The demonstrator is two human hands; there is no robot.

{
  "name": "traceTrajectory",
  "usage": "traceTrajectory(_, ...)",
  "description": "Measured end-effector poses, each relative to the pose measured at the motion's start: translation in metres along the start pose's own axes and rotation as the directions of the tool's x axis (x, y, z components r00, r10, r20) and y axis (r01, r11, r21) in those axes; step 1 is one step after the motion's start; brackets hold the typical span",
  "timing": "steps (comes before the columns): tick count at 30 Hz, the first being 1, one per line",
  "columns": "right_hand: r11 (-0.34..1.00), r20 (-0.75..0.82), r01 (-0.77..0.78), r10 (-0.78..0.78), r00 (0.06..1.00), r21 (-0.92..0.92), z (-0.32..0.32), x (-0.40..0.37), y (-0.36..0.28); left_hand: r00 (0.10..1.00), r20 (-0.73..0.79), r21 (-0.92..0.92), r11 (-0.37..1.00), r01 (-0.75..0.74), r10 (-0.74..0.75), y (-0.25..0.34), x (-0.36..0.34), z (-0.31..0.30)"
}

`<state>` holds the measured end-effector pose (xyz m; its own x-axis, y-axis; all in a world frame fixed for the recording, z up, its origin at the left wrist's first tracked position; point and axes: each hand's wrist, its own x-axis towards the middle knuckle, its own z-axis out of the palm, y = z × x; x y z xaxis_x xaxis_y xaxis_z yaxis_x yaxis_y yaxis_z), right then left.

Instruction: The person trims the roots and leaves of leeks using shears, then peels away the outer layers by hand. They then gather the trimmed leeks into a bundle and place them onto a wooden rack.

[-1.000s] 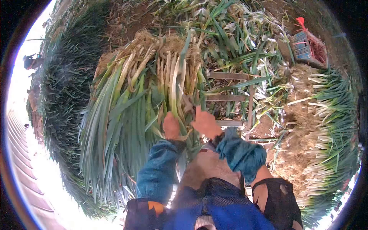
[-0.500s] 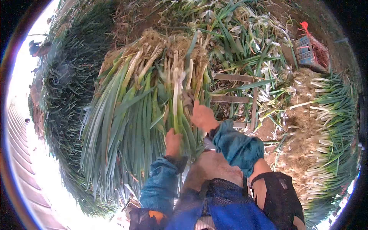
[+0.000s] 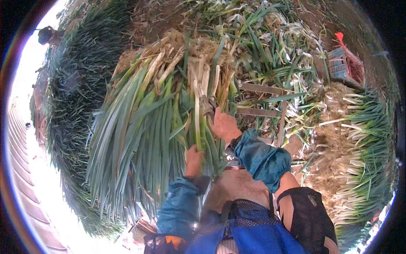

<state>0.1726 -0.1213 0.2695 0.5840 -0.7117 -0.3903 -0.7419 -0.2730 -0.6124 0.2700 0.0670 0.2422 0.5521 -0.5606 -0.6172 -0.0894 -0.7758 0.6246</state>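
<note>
My left hand (image 3: 194, 161) is closed around the green part of a long green onion (image 3: 197, 114), whose pale stem points away from me toward the roots. Beside that stem, to the right, my right hand (image 3: 226, 125) is closed, with a grey-brown thing (image 3: 207, 104) at its fingertips that I cannot make out clearly. Both hands are over a thick heap of untrimmed green onions (image 3: 139, 122), roots at the far end and leaves hanging toward me.
A slatted wooden frame (image 3: 260, 112) lies right of the heap among stripped leaves (image 3: 270, 38). A row of cleaned onions (image 3: 359, 148) runs along the right. A crate (image 3: 344, 63) with red string stands behind it. Dense green leaves (image 3: 76, 106) fill the left; a person (image 3: 48, 36) is at far left.
The view has shifted slightly. My hands stay at the same green onion, the left around its leaves and the right by the stem, with little visible movement.
</note>
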Motion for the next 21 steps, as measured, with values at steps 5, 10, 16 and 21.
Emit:
traceTrajectory(5, 0.998, 0.096, 0.054, -0.054, 0.994, -0.007, -0.013, -0.066, -0.011, 0.985, -0.078, 0.184, 0.973, -0.141, 0.157, -0.016, -0.03, 0.032)
traceTrajectory(10, 0.996, 0.23, -0.087, 0.088, 0.969, -0.012, -0.002, -0.094, 0.041, 0.879, 0.012, 0.309, 0.834, -0.457, 0.477, 0.02, -0.019, 0.066)
traceTrajectory(16, 0.983, 0.275, -0.155, 0.123, 0.953, 0.098, -0.027, -0.104, 0.03, 0.734, 0.062, 0.863, 0.334, -0.38, 0.676, 0.02, 0.049, 0.059)
traceTrajectory(21, 0.993, 0.073, -0.088, 0.082, 0.994, 0.08, 0.011, -0.142, 0.04, 0.909, -0.076, 0.405, 0.846, -0.347, 0.409, -0.008, 0.093, 0.082)
